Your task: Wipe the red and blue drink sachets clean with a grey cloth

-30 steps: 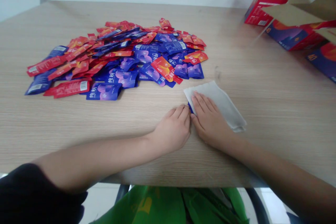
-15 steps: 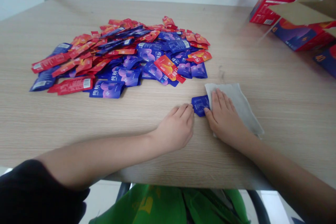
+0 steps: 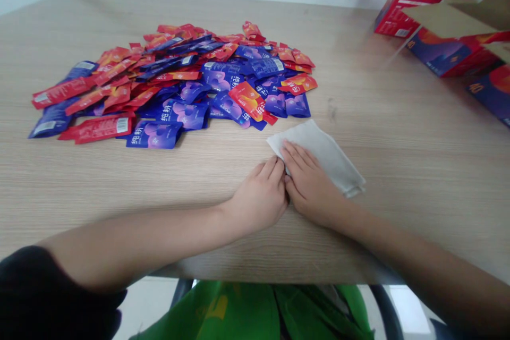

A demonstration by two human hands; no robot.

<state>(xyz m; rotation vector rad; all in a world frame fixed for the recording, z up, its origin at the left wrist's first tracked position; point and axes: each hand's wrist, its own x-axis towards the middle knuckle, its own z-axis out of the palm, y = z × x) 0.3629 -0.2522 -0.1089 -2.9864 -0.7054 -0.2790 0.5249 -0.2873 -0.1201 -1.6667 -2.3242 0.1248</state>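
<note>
I am watching the right hand (image 3: 308, 187) lying flat, fingers spread, on the cloth (image 3: 332, 153), near and right of the sachets (image 3: 179, 79). The left hand (image 3: 258, 199), fingers together, is touching its left edge. A slipping cloth could be scattering sachets. Anything beneath it is hidden from me.

Two bare arms, left hand (image 3: 258, 199) and right hand (image 3: 308, 187) with slim fingers, forearms uncovered along their whole visible length, black sleeve (image 3: 51, 297) on the left upper arm, plain fabric, loose soft edge
</note>
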